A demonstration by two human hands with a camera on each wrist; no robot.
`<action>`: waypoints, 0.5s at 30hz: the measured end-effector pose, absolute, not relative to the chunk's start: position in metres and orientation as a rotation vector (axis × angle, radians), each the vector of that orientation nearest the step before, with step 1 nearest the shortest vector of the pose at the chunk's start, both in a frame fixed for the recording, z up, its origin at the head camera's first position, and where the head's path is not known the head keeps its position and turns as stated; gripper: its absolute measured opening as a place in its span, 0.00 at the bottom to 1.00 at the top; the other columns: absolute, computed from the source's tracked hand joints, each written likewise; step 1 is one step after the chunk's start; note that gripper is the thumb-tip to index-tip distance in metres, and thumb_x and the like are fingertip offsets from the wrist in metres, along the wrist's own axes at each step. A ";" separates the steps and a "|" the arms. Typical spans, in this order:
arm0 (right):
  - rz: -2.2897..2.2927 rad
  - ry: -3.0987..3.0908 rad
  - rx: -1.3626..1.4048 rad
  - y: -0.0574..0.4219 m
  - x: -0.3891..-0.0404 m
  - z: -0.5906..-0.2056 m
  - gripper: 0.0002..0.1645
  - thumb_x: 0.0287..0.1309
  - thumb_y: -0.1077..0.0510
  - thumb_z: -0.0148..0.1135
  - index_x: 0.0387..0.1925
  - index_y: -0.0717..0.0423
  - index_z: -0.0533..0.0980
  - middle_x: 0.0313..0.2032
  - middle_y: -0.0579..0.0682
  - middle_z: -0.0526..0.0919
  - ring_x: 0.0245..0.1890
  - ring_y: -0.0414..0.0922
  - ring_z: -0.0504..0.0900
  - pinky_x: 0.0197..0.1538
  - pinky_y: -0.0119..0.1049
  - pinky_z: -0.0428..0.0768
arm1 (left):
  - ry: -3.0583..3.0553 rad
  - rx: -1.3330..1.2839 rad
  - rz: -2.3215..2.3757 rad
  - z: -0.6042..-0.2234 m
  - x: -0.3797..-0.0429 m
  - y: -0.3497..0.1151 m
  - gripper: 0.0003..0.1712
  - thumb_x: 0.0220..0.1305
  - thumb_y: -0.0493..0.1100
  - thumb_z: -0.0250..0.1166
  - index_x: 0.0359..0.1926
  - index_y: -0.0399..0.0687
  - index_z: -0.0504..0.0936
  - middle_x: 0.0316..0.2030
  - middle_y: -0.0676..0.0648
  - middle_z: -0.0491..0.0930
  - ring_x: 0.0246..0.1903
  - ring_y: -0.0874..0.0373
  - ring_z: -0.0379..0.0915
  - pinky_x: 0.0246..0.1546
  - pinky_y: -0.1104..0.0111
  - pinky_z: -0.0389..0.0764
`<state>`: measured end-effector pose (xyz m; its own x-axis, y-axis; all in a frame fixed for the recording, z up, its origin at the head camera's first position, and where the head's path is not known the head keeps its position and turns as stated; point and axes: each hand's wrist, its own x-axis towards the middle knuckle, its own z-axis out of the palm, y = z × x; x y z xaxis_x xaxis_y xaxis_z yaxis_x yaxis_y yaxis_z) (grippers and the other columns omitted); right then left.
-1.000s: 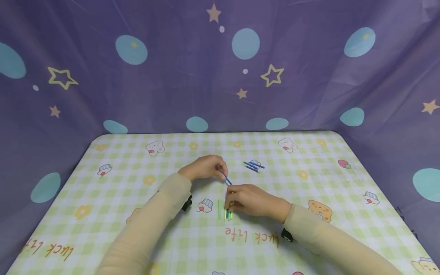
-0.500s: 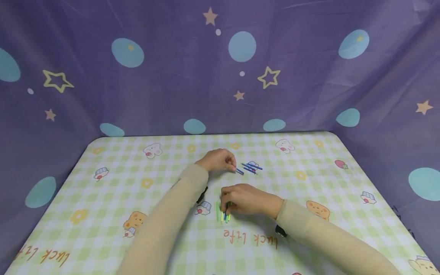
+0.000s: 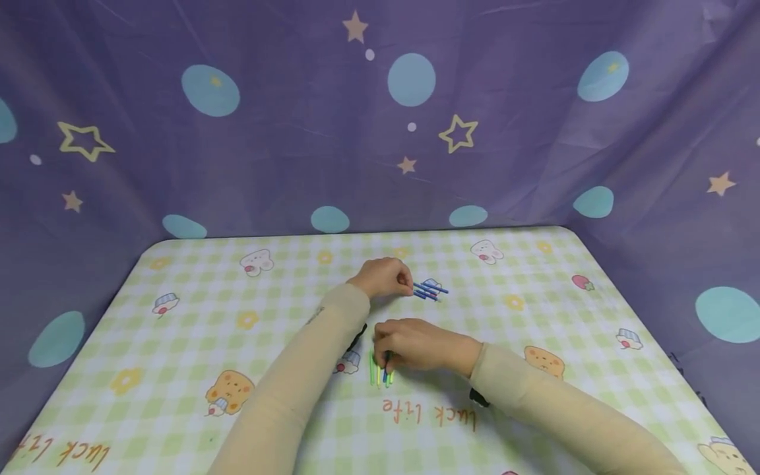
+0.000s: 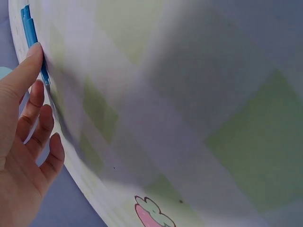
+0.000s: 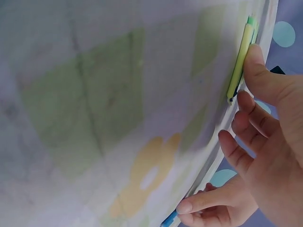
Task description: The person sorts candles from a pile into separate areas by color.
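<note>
At the left end of a small heap of thin blue sticks, my left hand pinches one blue stick between thumb and index finger. The left wrist view shows the thumb on the blue sticks, other fingers loosely bent. Nearer me, my right hand bends over green and yellow sticks, with a blue one among them. In the right wrist view its thumb and index finger close on a stick beside the yellow stick; which stick is partly hidden. A separate green stick lies just left.
A green-and-white checked tablecloth with printed bears, cupcakes and lettering covers the table. Behind it hangs a purple curtain with stars and blue ovals. A dark band shows at my right wrist.
My left hand has carried a blue stick away from the right hand, back to the blue heap, and laid it alongside the others. My right hand stays over the green and yellow sticks.
</note>
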<state>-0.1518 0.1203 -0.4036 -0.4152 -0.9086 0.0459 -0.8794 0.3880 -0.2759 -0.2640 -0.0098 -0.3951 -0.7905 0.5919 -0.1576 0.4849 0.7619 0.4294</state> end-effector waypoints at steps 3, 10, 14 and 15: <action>-0.347 2.535 -1.675 0.119 -0.150 -0.404 0.06 0.54 0.48 0.71 0.30 0.41 0.80 0.37 0.39 0.74 0.37 0.36 0.71 0.43 0.26 0.69 | 2.680 0.825 0.524 -0.396 -0.263 -0.009 0.05 0.61 0.53 0.71 0.32 0.62 0.86 0.32 0.63 0.79 0.35 0.65 0.74 0.45 0.62 0.73; -0.333 2.559 -1.695 0.118 -0.150 -0.402 0.09 0.52 0.48 0.72 0.30 0.41 0.78 0.38 0.39 0.74 0.36 0.37 0.68 0.43 0.28 0.67 | 2.723 0.810 0.523 -0.396 -0.261 -0.007 0.04 0.62 0.53 0.70 0.33 0.64 0.86 0.33 0.63 0.80 0.36 0.65 0.74 0.46 0.61 0.72; -0.343 2.560 -1.689 0.119 -0.149 -0.402 0.09 0.52 0.48 0.71 0.30 0.42 0.77 0.38 0.39 0.73 0.36 0.37 0.67 0.42 0.28 0.66 | 2.745 0.785 0.517 -0.395 -0.258 -0.008 0.04 0.63 0.53 0.70 0.34 0.62 0.86 0.34 0.61 0.80 0.37 0.63 0.74 0.48 0.58 0.71; -0.345 2.560 -1.685 0.119 -0.149 -0.402 0.09 0.52 0.48 0.71 0.30 0.42 0.77 0.37 0.39 0.73 0.36 0.37 0.67 0.42 0.28 0.66 | 2.746 0.777 0.527 -0.394 -0.257 -0.008 0.04 0.63 0.52 0.70 0.35 0.62 0.86 0.34 0.61 0.80 0.38 0.63 0.74 0.49 0.57 0.71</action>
